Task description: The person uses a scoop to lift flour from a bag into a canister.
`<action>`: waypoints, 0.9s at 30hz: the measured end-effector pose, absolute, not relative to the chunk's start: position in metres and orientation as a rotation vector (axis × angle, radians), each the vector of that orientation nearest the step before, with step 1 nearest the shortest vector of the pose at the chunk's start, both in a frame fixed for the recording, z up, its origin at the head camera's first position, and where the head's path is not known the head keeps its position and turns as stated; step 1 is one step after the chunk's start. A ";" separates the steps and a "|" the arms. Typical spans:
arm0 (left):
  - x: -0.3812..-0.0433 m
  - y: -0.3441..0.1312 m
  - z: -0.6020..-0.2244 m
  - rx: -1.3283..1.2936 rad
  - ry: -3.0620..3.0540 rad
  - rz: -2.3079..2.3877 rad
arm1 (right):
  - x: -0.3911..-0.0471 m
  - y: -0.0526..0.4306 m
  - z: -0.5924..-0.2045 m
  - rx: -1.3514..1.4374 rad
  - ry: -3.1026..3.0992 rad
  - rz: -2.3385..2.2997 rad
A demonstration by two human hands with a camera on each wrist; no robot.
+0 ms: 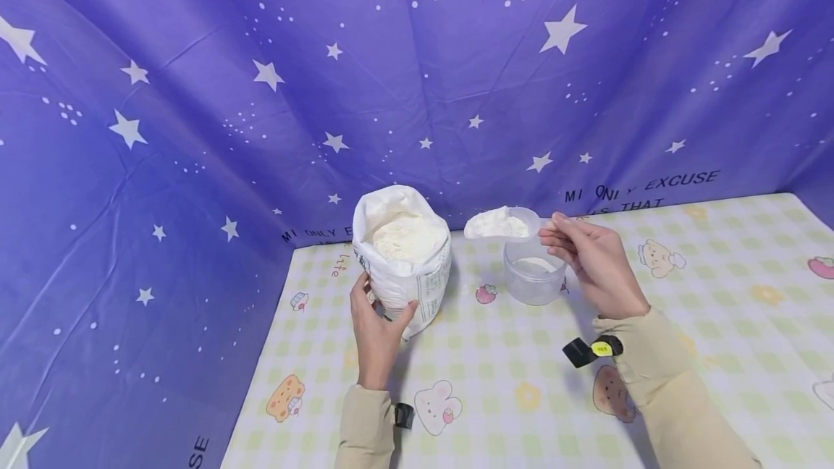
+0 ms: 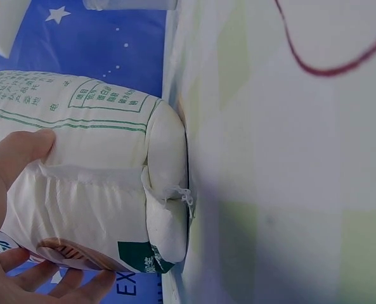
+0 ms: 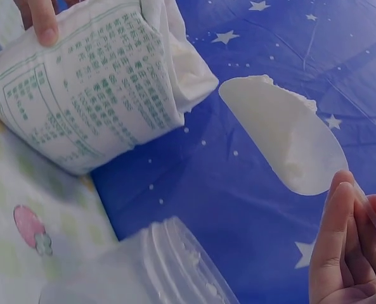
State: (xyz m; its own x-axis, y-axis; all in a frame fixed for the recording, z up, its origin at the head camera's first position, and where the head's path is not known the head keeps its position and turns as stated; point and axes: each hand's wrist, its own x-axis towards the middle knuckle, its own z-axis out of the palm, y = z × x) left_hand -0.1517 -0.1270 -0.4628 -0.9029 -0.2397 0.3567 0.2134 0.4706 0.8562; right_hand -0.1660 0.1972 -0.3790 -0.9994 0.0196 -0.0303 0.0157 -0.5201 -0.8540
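A white bag of flour (image 1: 430,277) with green print stands upright on the table, its top open and pale powder showing inside. My left hand (image 1: 378,328) grips the lower part of the bag, thumb on one side and fingers on the other, as the left wrist view also shows. With my right hand (image 1: 596,263) I pinch the handle of a clear plastic scoop (image 3: 283,139) heaped with flour (image 1: 495,223). The scoop is held in the air above a clear plastic jar (image 1: 534,284), to the bag's right. Some white powder lies in the jar.
A checked tablecloth (image 1: 495,353) with cartoon prints covers the table. Close behind the bag and jar hangs a purple-blue curtain (image 1: 417,93) with white stars, and it continues down the left side.
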 end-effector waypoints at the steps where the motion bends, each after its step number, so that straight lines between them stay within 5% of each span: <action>1: -0.151 -0.127 -0.462 0.022 -2.291 -1.423 | -0.165 0.200 -0.380 -0.054 -1.539 2.733; 27: -0.151 -0.127 -0.464 0.048 -2.304 -1.460 | -0.154 0.246 -0.405 -0.191 -1.674 2.491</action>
State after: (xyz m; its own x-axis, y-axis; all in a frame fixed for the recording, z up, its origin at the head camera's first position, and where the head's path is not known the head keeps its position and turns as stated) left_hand -0.1511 -0.1273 -0.4644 -0.9151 -0.2433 0.3214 0.1866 0.4510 0.8728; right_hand -0.1536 0.2462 -0.4052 -0.9830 0.1811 -0.0302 -0.0404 -0.3739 -0.9266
